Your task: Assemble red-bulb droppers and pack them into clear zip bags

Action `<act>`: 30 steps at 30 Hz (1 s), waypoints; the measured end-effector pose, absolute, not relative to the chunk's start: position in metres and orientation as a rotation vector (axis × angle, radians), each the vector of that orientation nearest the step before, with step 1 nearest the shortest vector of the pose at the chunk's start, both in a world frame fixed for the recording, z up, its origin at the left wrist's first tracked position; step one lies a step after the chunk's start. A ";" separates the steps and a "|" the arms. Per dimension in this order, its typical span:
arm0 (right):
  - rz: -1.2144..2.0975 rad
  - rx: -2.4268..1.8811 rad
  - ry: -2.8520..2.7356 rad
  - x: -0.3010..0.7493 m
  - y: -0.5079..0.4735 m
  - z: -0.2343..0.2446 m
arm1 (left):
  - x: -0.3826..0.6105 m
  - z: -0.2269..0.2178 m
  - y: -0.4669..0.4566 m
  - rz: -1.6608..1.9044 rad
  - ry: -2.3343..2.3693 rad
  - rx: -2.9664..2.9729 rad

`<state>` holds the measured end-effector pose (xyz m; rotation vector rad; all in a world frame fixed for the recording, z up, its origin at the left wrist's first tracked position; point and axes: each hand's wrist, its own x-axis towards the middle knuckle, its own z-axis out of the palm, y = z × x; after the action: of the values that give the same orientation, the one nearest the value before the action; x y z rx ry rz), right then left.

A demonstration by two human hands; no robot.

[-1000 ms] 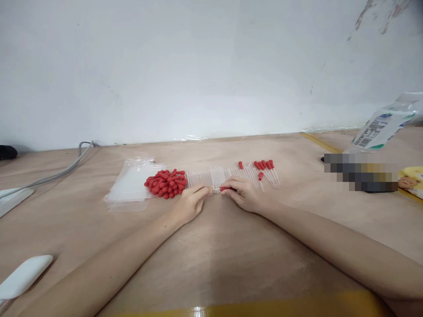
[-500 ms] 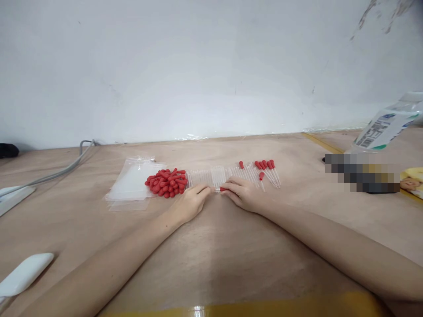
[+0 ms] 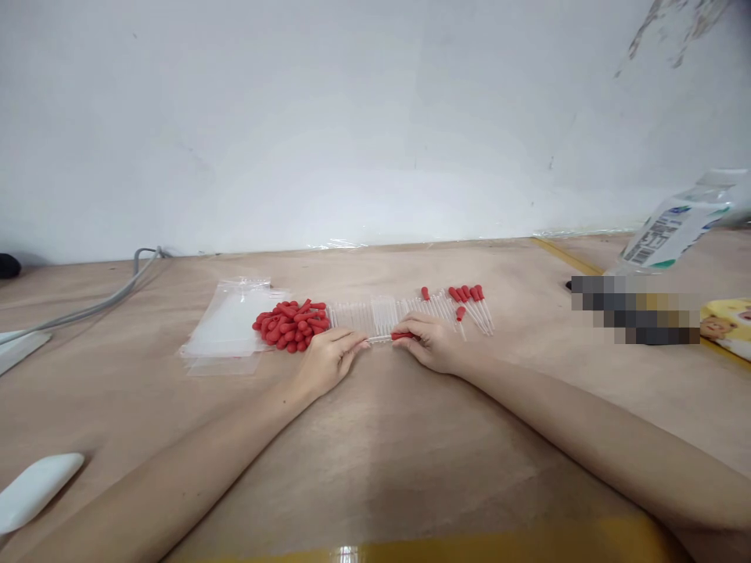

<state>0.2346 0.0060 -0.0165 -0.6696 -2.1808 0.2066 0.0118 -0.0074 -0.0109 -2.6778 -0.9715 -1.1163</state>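
Between my hands lies a clear dropper tube [image 3: 380, 339], held level just above or on the table. My left hand [image 3: 329, 361] pinches its left end. The fingers of my right hand [image 3: 432, 344] are closed round a red rubber bulb [image 3: 402, 335] at the tube's right end; how far the bulb sits over the tube is hidden. Behind the hands runs a row of clear tubes [image 3: 352, 315]. Left of it is a heap of red bulbs [image 3: 292, 327]. On the right lie several droppers with red bulbs fitted [image 3: 479, 294], one bulb [image 3: 461, 313] lower than the others.
Clear plastic bags [image 3: 223, 324] lie left of the heap. A grey cable [image 3: 111, 301] and a white object [image 3: 44, 489] are at the far left. On the right are a tilted labelled bottle [image 3: 669, 231], a blurred-out dark item [image 3: 639, 309] and a yellow packet [image 3: 731, 324].
My hands are slightly farther apart, the left having shifted left, so more of the tube shows between them. The whole view has also shifted a little.
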 end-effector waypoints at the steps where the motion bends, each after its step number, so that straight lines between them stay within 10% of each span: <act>1: 0.209 -0.657 -2.201 0.234 0.006 -0.017 | 0.012 -0.011 -0.008 -1.119 -0.979 -2.682; 30: 0.596 -1.099 -1.480 0.312 0.049 0.053 | 0.009 -0.005 -0.010 -1.174 -1.090 -2.746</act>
<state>0.3124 0.0491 0.0526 -1.0988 -1.4798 0.5957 0.0092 -0.0103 -0.0046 -2.7456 -1.0900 -1.1737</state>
